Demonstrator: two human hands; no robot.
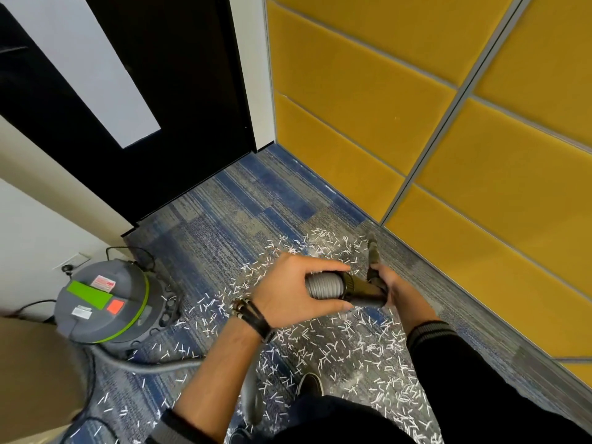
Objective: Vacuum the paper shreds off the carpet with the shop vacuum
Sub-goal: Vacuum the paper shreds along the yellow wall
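Left hand (pixel 285 290) fingers curl round ribbed grey hose (pixel 323 286); right hand (pixel 391 280) fingers clamp dark rigid nozzle (pixel 362 290). Thin white paper shreds (pixel 368 344) litter striped blue-grey carpet (pixel 224 213); drum-shaped shop vacuum (pixel 102 302), left edge.

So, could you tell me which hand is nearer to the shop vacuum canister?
Left. The left hand grips the grey hose, closer to the shop vacuum canister; the right hand holds the dark nozzle beyond it, nearer the yellow wall.
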